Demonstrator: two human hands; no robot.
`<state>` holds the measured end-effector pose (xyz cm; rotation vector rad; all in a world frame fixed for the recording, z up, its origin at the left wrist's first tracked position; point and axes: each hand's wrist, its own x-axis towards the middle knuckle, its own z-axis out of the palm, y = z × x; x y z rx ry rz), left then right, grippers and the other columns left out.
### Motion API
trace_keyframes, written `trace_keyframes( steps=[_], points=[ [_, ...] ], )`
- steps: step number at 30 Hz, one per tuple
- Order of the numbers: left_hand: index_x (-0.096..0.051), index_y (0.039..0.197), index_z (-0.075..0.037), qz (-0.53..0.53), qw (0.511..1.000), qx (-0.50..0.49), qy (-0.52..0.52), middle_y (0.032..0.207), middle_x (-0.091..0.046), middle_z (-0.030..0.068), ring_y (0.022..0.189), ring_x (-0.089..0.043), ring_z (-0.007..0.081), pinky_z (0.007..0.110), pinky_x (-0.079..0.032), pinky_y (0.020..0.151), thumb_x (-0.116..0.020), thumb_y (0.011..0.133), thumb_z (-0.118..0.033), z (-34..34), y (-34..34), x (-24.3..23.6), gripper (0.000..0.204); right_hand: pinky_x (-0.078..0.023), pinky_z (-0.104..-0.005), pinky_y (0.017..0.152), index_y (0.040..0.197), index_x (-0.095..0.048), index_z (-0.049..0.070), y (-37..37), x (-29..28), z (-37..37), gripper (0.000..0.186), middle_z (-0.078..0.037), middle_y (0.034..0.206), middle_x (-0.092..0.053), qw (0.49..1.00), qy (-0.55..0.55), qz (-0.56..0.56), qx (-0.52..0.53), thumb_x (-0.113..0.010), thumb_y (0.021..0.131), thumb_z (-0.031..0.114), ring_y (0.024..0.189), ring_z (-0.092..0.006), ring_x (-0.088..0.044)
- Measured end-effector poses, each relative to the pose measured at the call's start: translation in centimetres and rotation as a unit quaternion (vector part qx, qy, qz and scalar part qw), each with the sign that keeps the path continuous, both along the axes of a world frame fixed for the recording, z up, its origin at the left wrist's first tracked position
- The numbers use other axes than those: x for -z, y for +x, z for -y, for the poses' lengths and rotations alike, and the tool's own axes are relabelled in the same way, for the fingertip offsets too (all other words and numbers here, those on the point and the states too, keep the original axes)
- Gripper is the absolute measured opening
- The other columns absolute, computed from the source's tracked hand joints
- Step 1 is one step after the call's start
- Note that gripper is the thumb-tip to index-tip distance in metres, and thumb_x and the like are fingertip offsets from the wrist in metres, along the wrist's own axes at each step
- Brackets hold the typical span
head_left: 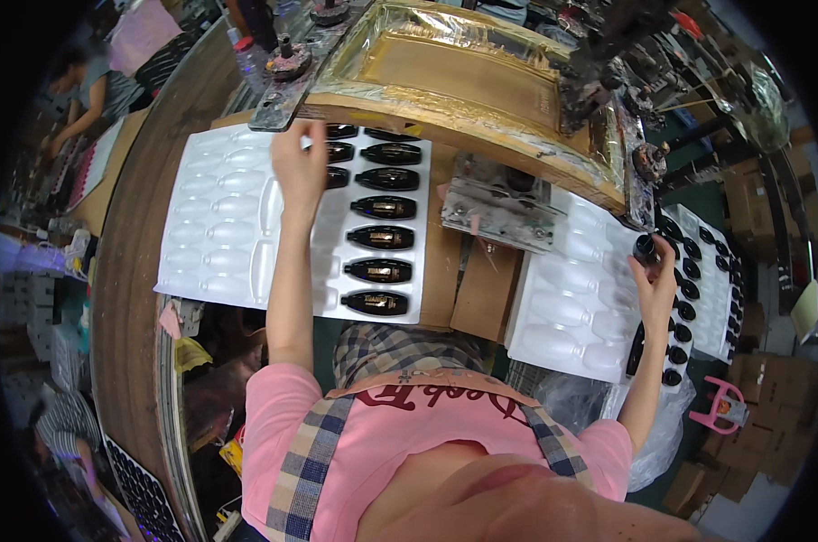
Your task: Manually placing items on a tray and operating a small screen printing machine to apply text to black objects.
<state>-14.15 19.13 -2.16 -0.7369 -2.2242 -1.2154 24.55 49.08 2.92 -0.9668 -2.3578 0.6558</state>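
My left hand is raised at the far left, beside the metal bar at the corner of a printing screen frame. Its fingers are curled, and whatever they may hold is hidden. Under and beside it is a white moulded tray with rows of glossy black bottles, several bearing gold print. My right hand, out to the right, grips a black bottle above the edge of another white moulded tray. Between the trays sits a metal fixture, below the tilted screen.
White trays with black bottles stand at the far right. An unfilled white tray lies left on the wooden bench. Cardboard is under the fixture. A pink stool stands lower right. Other people work at left.
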Motion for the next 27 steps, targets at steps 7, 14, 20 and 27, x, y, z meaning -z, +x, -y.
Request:
trace_keyframes(
  steps=[7,14,20,27],
  points=[
    [-0.057,0.095,-0.002,-0.127,0.940,0.315,-0.037,0.085,-0.060,0.0099,0.084,-0.057,0.0262,0.031,-0.043,0.076,-0.056,0.076,-0.011,-12.4,3.1,-1.8,0.021,-0.041,-0.0230,0.063,0.107,-0.048,-0.003,-3.0,-1.2,1.5,0.046,-0.007,0.093,-0.052,0.986,-0.036,-0.075,-0.144,-0.070,0.069,0.013,0.076,-0.0131,-0.050],
    [-0.058,0.095,0.000,0.096,0.914,0.381,0.104,0.084,-0.060,0.0048,0.079,-0.053,0.0141,0.025,-0.043,0.070,-0.057,0.079,-0.012,-15.0,1.8,-4.2,0.020,-0.040,-0.0274,0.081,0.107,-0.049,-0.003,-7.3,-1.8,2.4,0.044,-0.011,0.097,-0.056,0.986,-0.050,-0.011,-0.162,-0.068,0.073,0.019,0.088,-0.0167,-0.053],
    [-0.059,0.096,0.001,0.329,0.798,0.428,0.267,0.083,-0.060,0.0004,0.074,-0.051,0.0037,0.019,-0.042,0.065,-0.057,0.081,-0.013,-9.1,2.0,-6.3,0.020,-0.037,-0.0304,0.084,0.108,-0.050,-0.002,-14.3,-1.6,5.3,0.051,-0.013,0.101,-0.055,0.973,0.038,0.004,-0.226,-0.069,0.072,0.028,0.093,-0.0229,-0.051],
    [-0.060,0.084,0.005,0.298,0.913,0.158,0.228,0.076,-0.059,0.0042,0.071,-0.054,0.0088,0.021,-0.042,0.068,-0.061,0.079,-0.017,2.9,-0.5,0.0,0.022,-0.041,-0.0307,0.077,0.108,-0.049,-0.002,-16.0,0.2,6.2,0.049,-0.014,0.100,-0.056,0.963,-0.014,0.000,-0.270,-0.068,0.073,0.027,0.086,-0.0217,-0.055]
  ],
)
